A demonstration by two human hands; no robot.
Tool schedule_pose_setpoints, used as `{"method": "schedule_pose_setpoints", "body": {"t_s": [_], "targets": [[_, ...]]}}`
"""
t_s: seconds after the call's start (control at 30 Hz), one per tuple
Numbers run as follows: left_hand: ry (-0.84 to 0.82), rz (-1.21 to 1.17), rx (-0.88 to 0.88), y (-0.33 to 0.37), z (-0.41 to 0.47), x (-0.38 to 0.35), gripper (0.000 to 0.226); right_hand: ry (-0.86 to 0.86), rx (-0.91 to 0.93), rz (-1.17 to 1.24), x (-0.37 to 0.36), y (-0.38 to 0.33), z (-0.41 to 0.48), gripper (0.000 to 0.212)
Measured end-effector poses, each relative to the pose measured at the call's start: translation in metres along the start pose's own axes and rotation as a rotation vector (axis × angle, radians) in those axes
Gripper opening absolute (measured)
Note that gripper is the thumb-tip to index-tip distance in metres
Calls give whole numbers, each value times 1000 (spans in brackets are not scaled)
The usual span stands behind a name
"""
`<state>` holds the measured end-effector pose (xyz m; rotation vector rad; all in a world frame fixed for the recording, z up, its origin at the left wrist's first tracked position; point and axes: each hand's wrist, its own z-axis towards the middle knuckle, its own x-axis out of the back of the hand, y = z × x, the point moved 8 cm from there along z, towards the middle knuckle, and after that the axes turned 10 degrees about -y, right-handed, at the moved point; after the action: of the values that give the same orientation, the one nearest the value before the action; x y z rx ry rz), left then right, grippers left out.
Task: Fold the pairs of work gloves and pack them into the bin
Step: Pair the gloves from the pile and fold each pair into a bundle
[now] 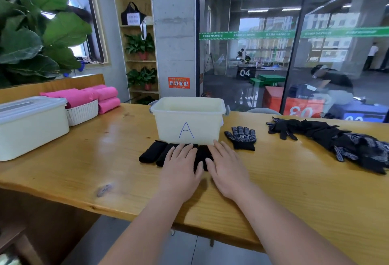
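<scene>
Glove pile [355, 145] partly beyond right edge

Glossy wood table [105, 159]; matt plastic bin [187, 125]; knit cloth gloves [241, 137].

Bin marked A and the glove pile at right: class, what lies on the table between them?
Head view: a single dotted glove lies flat beside the bin; the rest is bare tabletop.
</scene>
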<state>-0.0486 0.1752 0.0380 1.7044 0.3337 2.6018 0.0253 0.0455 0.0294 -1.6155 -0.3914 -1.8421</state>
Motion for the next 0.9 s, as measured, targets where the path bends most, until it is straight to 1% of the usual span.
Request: {"method": "schedule_pose_setpoints", "body": {"t_s": [0.13,0.2,0.37,0.47,0.6,0.7,0.9], "targets": [[-12,183,-33,20,-3,8,43,-26,-38,-6,11,19,-33,66],[-19,207,-65,40,-2,10,39,-43,-76,-24,18,35,-50,66],[-57,169,-132,108,0,3,48,-49,-152,-101,36,78,-93,66],[-115,148,-193,157,3,-6,53,-54,-201,-128,50,111,-122,64],[-170,100,-284,220,5,-16,53,-42,-283,-138,71,162,-160,61],[-212,79,-341,262,6,-24,54,-42,-372,-132,85,201,-185,62],[-298,0,-399,320,17,-48,56,-39,-509,-86,104,261,-221,65]]}}
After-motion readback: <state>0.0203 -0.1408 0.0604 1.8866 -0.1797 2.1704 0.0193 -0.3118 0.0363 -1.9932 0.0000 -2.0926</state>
